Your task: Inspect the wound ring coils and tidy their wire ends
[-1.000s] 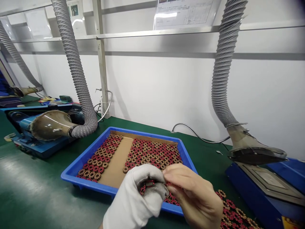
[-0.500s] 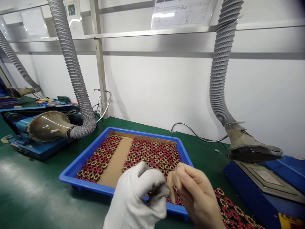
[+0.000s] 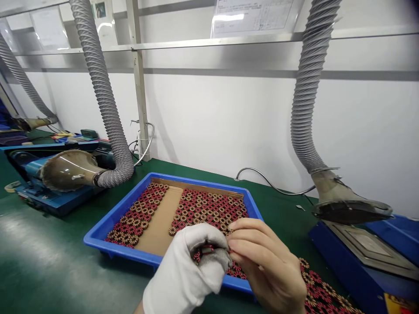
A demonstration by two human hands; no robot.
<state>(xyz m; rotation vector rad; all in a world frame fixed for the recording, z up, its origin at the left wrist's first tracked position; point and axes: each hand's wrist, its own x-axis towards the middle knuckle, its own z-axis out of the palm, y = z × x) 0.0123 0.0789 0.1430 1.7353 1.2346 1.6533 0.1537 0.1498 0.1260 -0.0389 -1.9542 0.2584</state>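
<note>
My left hand [image 3: 193, 266], in a white glove, is curled with thumb and fingers pressed together above the front edge of a blue tray [image 3: 122, 253]. A small dark and red piece [image 3: 207, 250] shows inside its curl, too small to make out fully. My bare right hand [image 3: 268, 264] is closed too, its fingertips meeting the gloved ones; what they pinch is hidden. Behind the hands, red, tan and black flower-shaped pieces [image 3: 203, 205] lie in rows on cardboard [image 3: 160, 222] in the tray.
More flower-shaped pieces [image 3: 322, 290] lie on the green table [image 3: 59, 266] at the right. A blue machine [image 3: 356, 261] stands beyond them under an extraction hood [image 3: 352, 209]. Another hood [image 3: 70, 170] and blue machine [image 3: 49, 203] are at the left.
My right hand has turned, its fingers now extended toward the gloved fingertips and touching them. The gloved hand has tilted slightly, and the view has shifted a little.
</note>
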